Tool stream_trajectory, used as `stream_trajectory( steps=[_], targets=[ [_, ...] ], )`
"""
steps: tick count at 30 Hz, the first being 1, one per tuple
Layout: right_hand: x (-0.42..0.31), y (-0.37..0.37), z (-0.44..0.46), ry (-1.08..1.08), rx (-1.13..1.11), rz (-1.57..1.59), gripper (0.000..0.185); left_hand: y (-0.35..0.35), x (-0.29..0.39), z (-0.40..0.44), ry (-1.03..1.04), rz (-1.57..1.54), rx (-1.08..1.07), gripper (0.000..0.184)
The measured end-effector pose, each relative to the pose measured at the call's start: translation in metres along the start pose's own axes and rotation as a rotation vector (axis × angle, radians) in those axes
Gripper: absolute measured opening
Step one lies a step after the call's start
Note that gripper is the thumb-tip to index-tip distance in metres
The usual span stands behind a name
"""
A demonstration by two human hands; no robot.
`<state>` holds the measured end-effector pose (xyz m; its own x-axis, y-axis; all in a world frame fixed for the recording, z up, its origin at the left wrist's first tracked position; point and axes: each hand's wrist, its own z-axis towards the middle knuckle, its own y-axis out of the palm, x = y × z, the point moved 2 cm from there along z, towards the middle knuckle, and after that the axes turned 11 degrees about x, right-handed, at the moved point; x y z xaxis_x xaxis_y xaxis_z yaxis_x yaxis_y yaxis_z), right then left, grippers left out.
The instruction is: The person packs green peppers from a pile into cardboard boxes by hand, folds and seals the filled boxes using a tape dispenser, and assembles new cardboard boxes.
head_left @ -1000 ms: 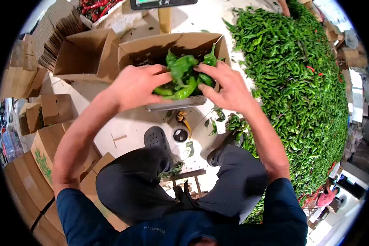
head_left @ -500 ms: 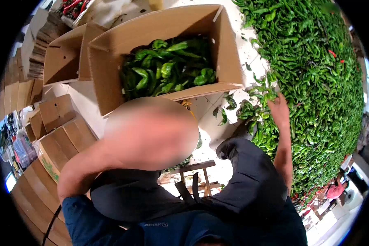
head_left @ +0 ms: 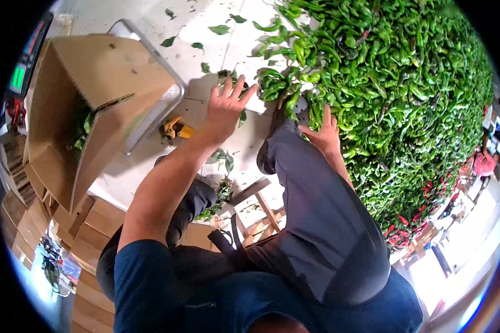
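A broad heap of green peppers [head_left: 383, 100] fills the right side of the view, with loose ones along its left edge. My left hand [head_left: 223, 108] is over the pale floor just left of that edge, fingers spread and nothing in them. Dark leaves lie close to its fingertips. At the heap's near edge, beside my shoe, my right hand [head_left: 326, 136] has thumb and forefinger apart, close to some peppers. Whether it touches them I cannot tell. To the left stands a cardboard box [head_left: 114, 66], its opening turned away, with some green peppers visible inside.
Beneath the box is a metal-rimmed platform [head_left: 175, 97], and a display with green digits [head_left: 18, 76] is at the far left. A yellow object [head_left: 179, 129] and scattered leaves [head_left: 219, 29] lie on the floor. A wooden stool frame [head_left: 266, 211] shows between my legs. Red peppers [head_left: 400, 236] edge the heap.
The view has swung towards the heap, so the box now sits farther left. My left hand, blurred over before, now shows spread near the heap's edge. My right hand is nearer my shoe.
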<state>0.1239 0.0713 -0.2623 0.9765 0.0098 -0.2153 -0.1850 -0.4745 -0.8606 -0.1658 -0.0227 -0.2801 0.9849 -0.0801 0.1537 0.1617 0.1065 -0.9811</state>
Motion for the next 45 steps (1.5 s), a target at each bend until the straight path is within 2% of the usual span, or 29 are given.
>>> stream_trajectory(
  steps=[1, 3, 4, 6, 8, 10, 12, 13, 15, 17, 18, 20, 21, 22, 23, 24, 25, 26, 29, 32, 33, 34, 36, 38, 41, 42, 43, 44, 45],
  targets=[
    [0.005, 0.000, 0.003, -0.040, -0.003, -0.044, 0.119, 0.007, 0.000, 0.006, 0.084, -0.006, 0.105, 0.076],
    [0.011, 0.008, 0.010, -0.154, 0.032, -0.176, 0.111, 0.022, 0.000, 0.012, 0.146, -0.024, 0.066, 0.058],
    [0.013, 0.007, 0.016, -0.190, -0.006, -0.204, 0.096, 0.024, -0.001, 0.016, 0.153, -0.011, -0.052, 0.053],
    [0.022, 0.009, 0.026, -0.204, -0.018, -0.133, 0.089, 0.028, -0.002, 0.024, 0.172, 0.023, -0.286, 0.042],
    [0.018, 0.004, 0.027, -0.170, -0.023, -0.102, 0.075, 0.034, -0.007, 0.031, 0.161, 0.035, -0.297, 0.037],
    [0.006, 0.007, 0.026, -0.077, -0.001, -0.055, 0.071, 0.036, -0.013, 0.035, 0.154, 0.080, -0.277, 0.035],
    [-0.001, 0.013, 0.024, -0.001, 0.080, 0.041, 0.064, 0.046, -0.022, 0.038, 0.154, -0.002, -0.330, 0.034],
    [-0.003, 0.013, 0.022, 0.054, 0.084, 0.094, 0.064, 0.048, -0.028, 0.036, 0.155, -0.043, -0.359, 0.034],
    [-0.006, 0.011, 0.021, 0.160, 0.091, 0.201, 0.065, 0.044, -0.044, 0.030, 0.153, -0.116, -0.153, 0.033],
    [-0.001, 0.002, 0.021, 0.213, 0.118, 0.521, 0.063, 0.030, -0.049, 0.028, 0.126, -0.148, -0.002, 0.032],
    [-0.006, -0.006, 0.020, 0.141, 0.142, 0.534, 0.061, 0.021, -0.049, 0.027, 0.104, -0.157, 0.058, 0.032],
    [-0.021, -0.020, 0.019, 0.036, 0.134, 0.569, 0.060, 0.003, -0.041, 0.021, 0.038, -0.142, 0.003, 0.032],
    [-0.034, -0.027, 0.021, -0.098, 0.173, 0.457, 0.064, -0.001, -0.041, 0.019, 0.004, -0.132, -0.021, 0.033],
    [-0.051, -0.033, 0.023, -0.148, 0.120, 0.378, 0.065, 0.002, -0.041, 0.013, -0.051, -0.100, -0.078, 0.036],
    [-0.067, -0.032, 0.025, -0.198, 0.067, 0.298, 0.067, 0.003, -0.040, 0.008, -0.146, -0.099, -0.007, 0.036],
    [-0.077, -0.018, 0.029, -0.356, 0.169, 0.198, 0.070, 0.006, -0.037, 0.004, -0.244, -0.096, 0.067, 0.036],
    [-0.093, -0.015, 0.031, -0.393, 0.135, 0.081, 0.077, 0.006, -0.034, 0.002, -0.343, -0.091, 0.142, 0.037],
    [-0.103, -0.010, 0.034, -0.453, 0.111, 0.011, 0.081, 0.004, -0.030, 0.001, -0.540, -0.105, 0.001, 0.041],
    [-0.124, 0.004, 0.045, -0.510, -0.053, -0.256, 0.090, 0.003, -0.020, -0.012, -0.562, -0.181, -0.067, 0.049],
    [-0.138, 0.019, 0.059, -0.466, -0.238, -0.407, 0.084, 0.015, -0.018, -0.010, -0.747, -0.226, -0.120, 0.053],
    [-0.138, 0.027, 0.063, -0.468, -0.217, -0.417, 0.082, 0.021, -0.022, -0.007, -0.813, -0.268, -0.122, 0.053],
    [-0.136, 0.035, 0.065, -0.467, -0.197, -0.428, 0.079, 0.024, -0.026, -0.004, -0.816, -0.240, -0.006, 0.049],
    [-0.131, 0.037, 0.067, -0.478, -0.140, -0.449, 0.068, 0.040, -0.039, -0.004, -0.778, -0.206, -0.014, 0.048],
    [-0.132, 0.031, 0.068, -0.462, -0.145, -0.438, 0.074, 0.037, -0.038, -0.003, -0.789, -0.136, 0.006, 0.042],
    [-0.126, 0.027, 0.067, -0.469, -0.113, -0.346, 0.075, 0.015, -0.010, -0.007, -0.598, -0.339, 0.130, 0.034],
    [-0.123, 0.024, 0.066, -0.475, -0.096, -0.304, 0.073, 0.008, 0.011, -0.007, -0.641, -0.334, -0.024, 0.032],
    [-0.120, 0.021, 0.065, -0.471, -0.112, -0.259, 0.073, 0.021, 0.029, -0.019, -0.619, -0.367, -0.063, 0.031],
    [-0.119, 0.016, 0.065, -0.470, -0.126, -0.216, 0.073, 0.026, 0.048, -0.024, -0.708, -0.388, -0.215, 0.035],
    [-0.118, 0.012, 0.065, -0.468, -0.137, -0.173, 0.073, 0.024, 0.063, -0.020, -0.821, -0.384, -0.231, 0.043]
  ],
)
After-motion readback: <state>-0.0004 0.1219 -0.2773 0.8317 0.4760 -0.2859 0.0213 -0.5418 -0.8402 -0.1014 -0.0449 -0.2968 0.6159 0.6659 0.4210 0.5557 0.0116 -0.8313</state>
